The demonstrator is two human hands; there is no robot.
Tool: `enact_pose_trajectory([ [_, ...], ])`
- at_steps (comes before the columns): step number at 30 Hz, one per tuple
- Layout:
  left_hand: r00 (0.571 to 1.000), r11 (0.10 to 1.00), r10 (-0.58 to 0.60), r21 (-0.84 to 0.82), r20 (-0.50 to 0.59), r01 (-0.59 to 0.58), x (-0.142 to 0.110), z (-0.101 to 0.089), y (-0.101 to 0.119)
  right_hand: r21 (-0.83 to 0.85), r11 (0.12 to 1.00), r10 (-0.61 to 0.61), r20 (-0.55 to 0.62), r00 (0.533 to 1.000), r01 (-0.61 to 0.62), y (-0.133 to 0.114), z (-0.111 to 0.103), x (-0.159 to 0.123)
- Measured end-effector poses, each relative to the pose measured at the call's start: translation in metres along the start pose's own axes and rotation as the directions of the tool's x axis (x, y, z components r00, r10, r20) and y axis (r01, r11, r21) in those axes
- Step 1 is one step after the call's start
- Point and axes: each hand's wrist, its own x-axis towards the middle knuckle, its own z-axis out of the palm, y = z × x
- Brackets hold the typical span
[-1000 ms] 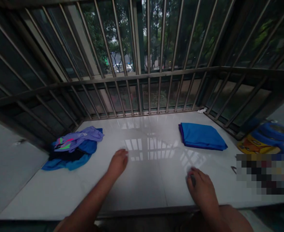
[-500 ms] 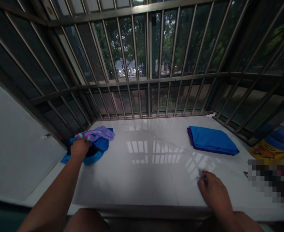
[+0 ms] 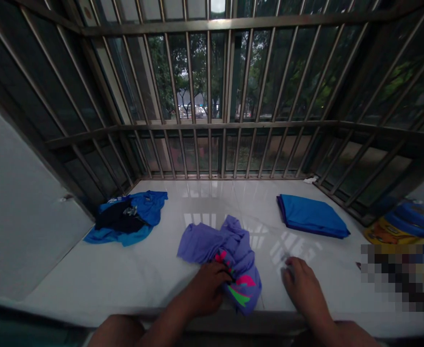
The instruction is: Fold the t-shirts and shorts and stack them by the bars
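Note:
My left hand is closed on a crumpled purple shirt with pink and green print, which lies on the white ledge near its front edge. My right hand rests on the ledge just right of the shirt, fingers curled, with something small and dark possibly under them. A heap of blue and dark clothes lies at the left. A folded blue garment sits at the right.
Metal window bars fence the ledge on the back and both sides. A yellow and blue object stands at the far right beside a blurred patch. A grey wall panel is at the left.
My left hand took the purple shirt off the heap at the left and pulled it to the front middle of the ledge. The right hand shifted slightly left.

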Motion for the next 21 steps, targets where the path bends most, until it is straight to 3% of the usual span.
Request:
enact_pose_trajectory([
  [3, 0.992, 0.931, -0.126, -0.348, -0.019, 0.111, -0.004, -0.027, -0.024, 0.021, 0.999, -0.042, 0.015, 0.999, 0.041, -0.026, 0.01, 0.008],
  [6, 0.928, 0.65, -0.371, -0.723, -0.034, 0.233, -0.008, -0.072, -0.06, 0.002, 0.999, -0.038, -0.009, 0.999, 0.038, -0.042, 0.018, 0.014],
  [9, 0.871, 0.349, -0.484, -0.931, -0.079, 0.109, -0.017, -0.103, -0.089, 0.015, 0.999, -0.051, -0.029, 0.998, 0.052, -0.044, 0.023, 0.017],
  [12, 0.823, 0.122, -0.551, -0.989, -0.14, -0.087, -0.022, -0.112, -0.104, 0.066, 0.995, -0.069, -0.058, 0.996, 0.073, -0.038, 0.025, 0.014],
  [14, 0.801, 0.071, -0.586, -0.993, -0.122, -0.099, -0.022, -0.109, -0.108, 0.105, 0.992, -0.066, -0.076, 0.995, 0.074, -0.036, 0.026, 0.012],
  [17, 0.792, 0.083, -0.606, -0.996, -0.079, -0.035, -0.019, -0.104, -0.11, 0.113, 0.992, -0.045, -0.084, 0.995, 0.054, -0.037, 0.025, 0.011],
  [21, 0.768, 0.054, -0.637, -0.998, -0.067, -0.043, -0.019, -0.104, -0.113, 0.067, 0.993, -0.087, -0.092, 0.992, 0.094, -0.036, 0.025, 0.013],
])
